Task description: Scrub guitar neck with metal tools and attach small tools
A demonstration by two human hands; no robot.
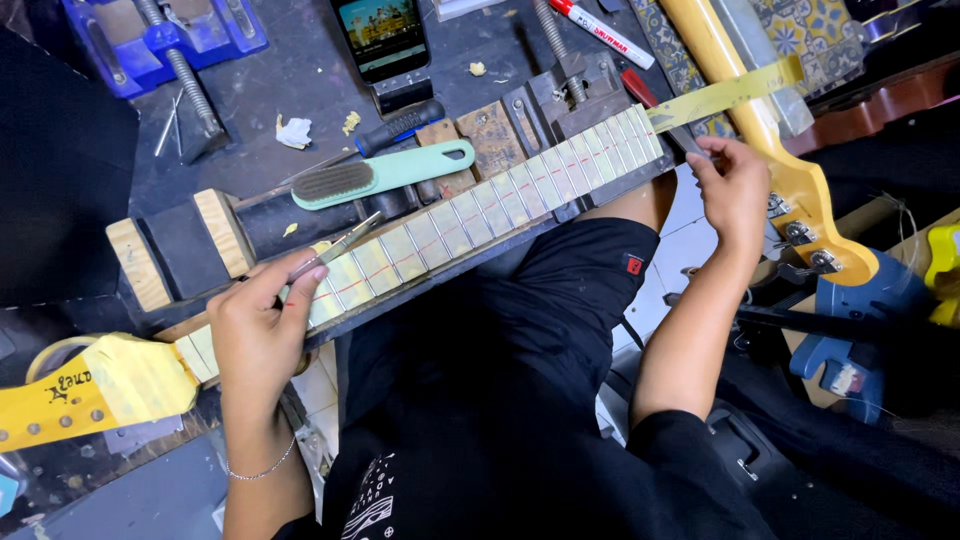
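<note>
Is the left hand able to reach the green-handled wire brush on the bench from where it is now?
Probably yes. The left hand rests on the masked guitar neck, and the green-handled wire brush lies just beyond it, uncovered. However, that hand already holds a thin metal tool.

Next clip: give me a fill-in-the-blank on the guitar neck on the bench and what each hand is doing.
1. The left hand holds a thin metal tool against the taped ______ of the guitar neck.
2. The right hand pinches a strip of ______ tape at the neck's far end.
3. Behind the neck lies a wire brush with a ______ handle.
4. A phone stands propped with its screen ______.

Missing words: fretboard; yellow; green; on
</note>
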